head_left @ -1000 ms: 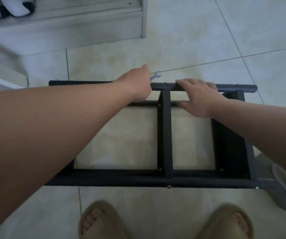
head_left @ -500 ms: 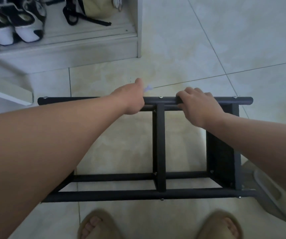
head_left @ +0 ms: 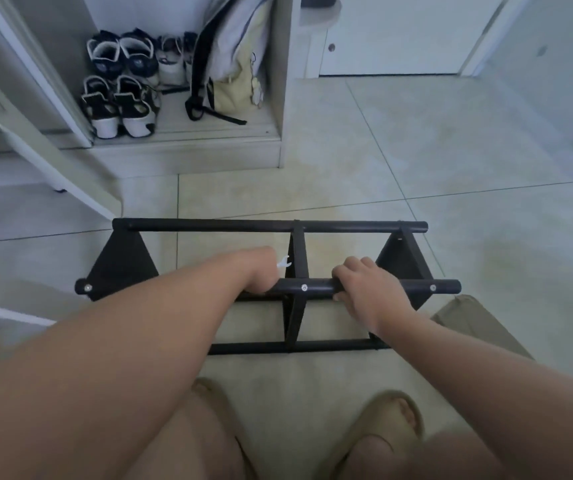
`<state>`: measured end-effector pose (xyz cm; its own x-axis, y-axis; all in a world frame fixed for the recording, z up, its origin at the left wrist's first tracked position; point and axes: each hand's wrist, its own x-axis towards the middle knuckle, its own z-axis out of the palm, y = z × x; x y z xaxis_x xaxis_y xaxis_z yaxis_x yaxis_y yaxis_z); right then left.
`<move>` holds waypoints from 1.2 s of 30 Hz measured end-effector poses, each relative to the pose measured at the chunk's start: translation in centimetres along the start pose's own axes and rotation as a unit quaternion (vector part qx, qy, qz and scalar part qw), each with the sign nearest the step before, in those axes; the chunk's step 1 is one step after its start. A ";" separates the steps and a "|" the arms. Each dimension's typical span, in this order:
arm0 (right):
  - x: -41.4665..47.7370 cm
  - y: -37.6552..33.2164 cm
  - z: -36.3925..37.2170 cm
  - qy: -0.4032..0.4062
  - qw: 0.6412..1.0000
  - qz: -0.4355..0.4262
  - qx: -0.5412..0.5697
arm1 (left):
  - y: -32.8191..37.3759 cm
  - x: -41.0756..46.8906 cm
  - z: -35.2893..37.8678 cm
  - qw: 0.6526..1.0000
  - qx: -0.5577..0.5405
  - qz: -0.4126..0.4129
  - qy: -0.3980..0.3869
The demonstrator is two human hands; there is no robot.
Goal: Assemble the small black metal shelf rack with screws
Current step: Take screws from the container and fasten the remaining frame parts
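Arms outstretched; left hand point(head_left: 259, 271) on rack point(head_left: 209, 226) rail holding wrench point(head_left: 284, 262). At 3 o'clock of it, right hand point(head_left: 368, 292) fingers point(head_left: 347, 269) wrap the same rail. Rack tipped nearer than before.

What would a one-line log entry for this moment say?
left hand: holds small wrench at front bar | right hand: grips front bar | rack: stands on tiled floor

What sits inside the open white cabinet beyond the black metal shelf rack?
Black-and-white sneakers in two rows on its floor, and a pale grey-and-yellow backpack leaning at the right. Whatever stands behind the backpack is covered.
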<state>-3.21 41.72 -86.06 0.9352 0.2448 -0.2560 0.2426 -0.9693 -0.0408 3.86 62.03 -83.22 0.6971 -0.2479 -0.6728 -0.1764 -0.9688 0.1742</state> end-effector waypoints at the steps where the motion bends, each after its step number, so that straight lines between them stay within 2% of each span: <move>1: -1.0 -0.5 0.6 0.005 1.000 0.007 -0.008 | 0.3 -1.0 0.9 1.000 -0.008 -0.006 0.011; 5: -4.7 -2.1 2.4 0.017 0.999 0.030 -0.008 | 0.7 -3.6 5.1 0.999 -0.044 -0.015 0.017; 8: -7.0 -2.7 3.3 -0.008 0.999 0.039 -0.007 | 0.7 -4.1 8.0 0.991 -0.115 -0.048 0.056; 12: -9.0 -2.5 3.4 -0.036 0.998 0.051 0.012 | 1.6 -4.9 10.6 0.987 -0.139 -0.025 0.078; 18: -9.0 -0.6 2.2 -0.138 0.987 0.065 0.050 | 2.0 -5.4 11.1 0.985 -0.155 0.003 0.070; 21: -8.7 0.1 2.2 -0.133 0.987 0.036 0.077 | 1.8 -5.3 10.7 0.982 -0.178 0.005 0.062; 26: -6.7 -0.5 2.9 -0.047 0.995 -0.050 0.072 | 1.8 -4.6 9.7 0.981 -0.190 -0.005 0.038; 32: -4.3 0.2 3.8 -0.062 0.992 -0.094 -0.057 | 0.9 -3.0 9.9 0.981 -0.190 0.006 -0.033; 36: -3.0 0.6 4.2 -0.084 0.988 -0.110 -0.071 | 0.8 -1.8 10.5 0.974 -0.224 0.016 -0.037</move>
<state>-6.90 40.30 -89.34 0.8027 0.4293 -0.4138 0.4797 -0.8772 0.0205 -4.87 61.65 -89.40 0.6408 -0.2942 -0.7091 0.1349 -0.8661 0.4812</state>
